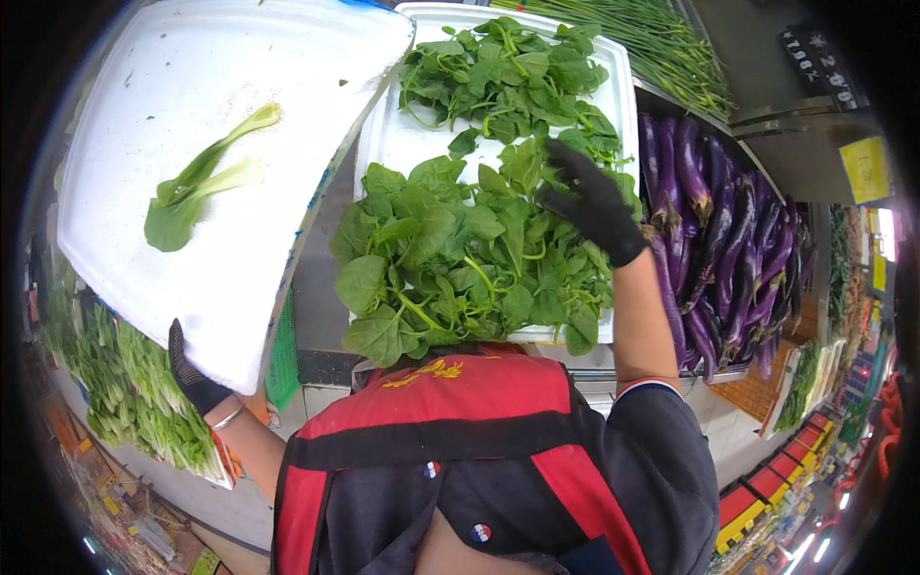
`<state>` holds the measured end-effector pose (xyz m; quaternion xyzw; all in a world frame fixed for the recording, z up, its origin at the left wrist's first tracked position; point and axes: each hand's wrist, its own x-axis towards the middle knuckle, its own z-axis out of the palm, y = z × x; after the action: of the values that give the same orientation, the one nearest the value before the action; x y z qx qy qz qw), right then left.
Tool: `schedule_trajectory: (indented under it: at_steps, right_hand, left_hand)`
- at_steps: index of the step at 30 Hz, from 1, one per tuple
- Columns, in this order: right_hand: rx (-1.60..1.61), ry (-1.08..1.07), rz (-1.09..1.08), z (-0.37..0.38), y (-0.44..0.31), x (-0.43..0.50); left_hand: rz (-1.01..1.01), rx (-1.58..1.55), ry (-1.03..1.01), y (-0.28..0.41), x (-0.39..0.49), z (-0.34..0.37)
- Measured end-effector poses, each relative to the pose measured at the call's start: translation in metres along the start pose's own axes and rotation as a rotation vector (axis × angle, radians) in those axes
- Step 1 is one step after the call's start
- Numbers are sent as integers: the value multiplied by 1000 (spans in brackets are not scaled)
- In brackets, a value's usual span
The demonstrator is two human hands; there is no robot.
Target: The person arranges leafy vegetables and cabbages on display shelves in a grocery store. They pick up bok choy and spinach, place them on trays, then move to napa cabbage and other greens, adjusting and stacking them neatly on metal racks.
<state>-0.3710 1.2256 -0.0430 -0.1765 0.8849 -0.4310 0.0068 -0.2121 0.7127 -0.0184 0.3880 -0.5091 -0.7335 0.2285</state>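
Note:
My left hand [198, 370], in a black grip glove, holds the lower edge of a white foam tray [237, 280] at the left. Two pale-stemmed leafy greens [198, 176] lie on that tray. Another white foam tray [618, 79] stands before me, bearing one pile of leafy greens [503, 75] at its far side and a larger leafy pile [445, 251] at its near side. My right hand [593, 198], gloved in black, is over the right part of the near pile with its fingers spread. Its fingertips are by the leaves; whether they touch them I cannot tell.
Long purple eggplants [726, 244] fill a bin at the right. Thin green stalks [632, 47] lie behind it. Leafy vegetables [154, 388] lie below the left tray, near a green plastic basket [282, 356]. A yellow price card [865, 170] stands at the far right.

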Motion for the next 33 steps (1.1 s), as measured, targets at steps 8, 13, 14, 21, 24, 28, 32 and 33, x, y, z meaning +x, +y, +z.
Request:
schedule_trajectory:
  at_steps: [8, 13, 14, 21, 24, 28, 32, 33]
  right_hand:
    - [-742, 46, 7, -54, 76, 9]
    - [-578, -117, 170, -46, 94, 8]
    - [-435, -159, 219, -51, 93, 5]
    - [-543, -311, 66, -20, 71, -13]
    - [-650, -143, 155, 12, 62, -22]
    - [-472, -53, 210, 6, 49, -21]
    - [-230, 102, 113, -42, 25, -7]
    - [-161, 164, 74, -56, 18, 0]
  left_hand:
    - [50, 60, 1, -3, -6, 3]
    - [26, 46, 17, -1, -6, 1]
    - [38, 61, 20, -1, -6, 0]
    - [35, 39, 20, -3, -3, 1]
    - [14, 13, 28, -3, -4, 10]
    - [49, 64, 25, -2, -5, 16]
    - [16, 53, -16, -3, 0, 10]
    - [27, 79, -25, -3, 3, 8]
